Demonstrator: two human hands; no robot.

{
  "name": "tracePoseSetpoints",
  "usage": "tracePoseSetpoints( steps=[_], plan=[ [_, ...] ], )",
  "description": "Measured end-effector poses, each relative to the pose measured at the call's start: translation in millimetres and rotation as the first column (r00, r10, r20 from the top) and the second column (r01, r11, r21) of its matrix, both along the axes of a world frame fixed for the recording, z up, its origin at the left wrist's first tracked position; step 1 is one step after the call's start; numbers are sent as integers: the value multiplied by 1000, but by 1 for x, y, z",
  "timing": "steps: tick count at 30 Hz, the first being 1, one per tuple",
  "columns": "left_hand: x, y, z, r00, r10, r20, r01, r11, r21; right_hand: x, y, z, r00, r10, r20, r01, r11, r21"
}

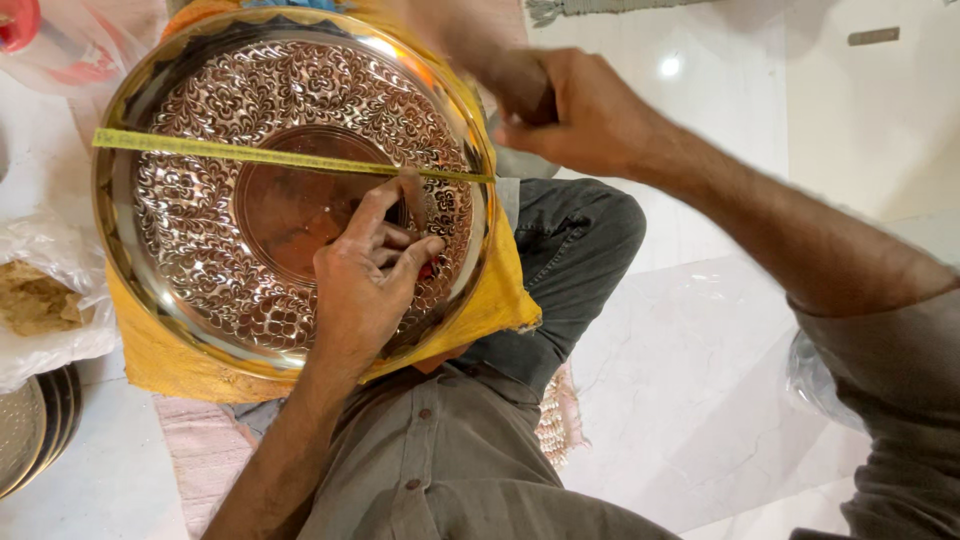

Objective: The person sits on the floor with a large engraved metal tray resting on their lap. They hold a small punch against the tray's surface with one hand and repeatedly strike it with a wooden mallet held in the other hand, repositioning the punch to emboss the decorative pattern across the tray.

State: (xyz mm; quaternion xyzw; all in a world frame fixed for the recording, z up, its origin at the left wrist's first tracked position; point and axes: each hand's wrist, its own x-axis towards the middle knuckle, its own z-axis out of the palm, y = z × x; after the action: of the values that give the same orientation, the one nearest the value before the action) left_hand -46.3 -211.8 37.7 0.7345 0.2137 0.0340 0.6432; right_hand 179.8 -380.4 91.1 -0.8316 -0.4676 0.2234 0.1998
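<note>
A large round engraved metal plate point(200, 150) with a floral pattern and a plain round centre lies on a yellow cloth point(145, 350) across the person's lap. The cloth shows past the plate's lower and right rim. A yellow measuring tape point(250, 153) is stretched across the plate from its left rim to its right rim, passing just above the plain centre.

The left hand point(365, 275) rests on the lower right part of the plate, fingers curled, the forefinger reaching up so that its tip touches the tape near the right rim. A small red thing shows between the curled fingers and the palm; what it is cannot be told. The right hand point(575, 110) is at the plate's right rim, fingers closed as a loose fist where the tape ends; it is blurred, and whether it pinches the tape's end cannot be told for sure.

The person sits on a pale marble floor point(700, 380), wearing a grey-brown buttoned shirt point(450, 470) and dark grey trousers point(570, 250). A pink mat point(200, 450) lies under the lap at the lower left. By the left edge of the floor, a clear plastic bag point(45, 300) holds a brownish powder, and below it a stack of plain metal plates point(30, 430) shows at the edge of view. Another clear bag with something red in it point(60, 40) lies at the upper left corner.
</note>
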Motion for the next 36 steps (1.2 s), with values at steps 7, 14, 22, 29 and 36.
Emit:
tracePoseSetpoints(
  steps=[7, 14, 22, 29, 36],
  plan=[
    [3, 3, 7, 998, -26, -62, 26, 1000, 11, -5, -2, -7, 880, -198, -432, 259, 962, 88],
    [4, 5, 12, 995, -47, -93, 51, 998, 37, -8, -7, 2, 994, -101, -41, 98, 992, -76],
    [-4, 5, 7, 998, 31, 48, -33, 998, 46, -22, -15, 5, 979, -28, 201, 48, 994, -96],
    [-23, -13, 9, 973, 225, -52, -224, 974, 32, -29, -14, 14, 991, -79, 105, 90, 990, -105],
    [-25, -28, 15, 958, 281, 57, -286, 952, 106, -17, 10, 21, 946, 114, 303, -74, 987, -140]
  ],
)
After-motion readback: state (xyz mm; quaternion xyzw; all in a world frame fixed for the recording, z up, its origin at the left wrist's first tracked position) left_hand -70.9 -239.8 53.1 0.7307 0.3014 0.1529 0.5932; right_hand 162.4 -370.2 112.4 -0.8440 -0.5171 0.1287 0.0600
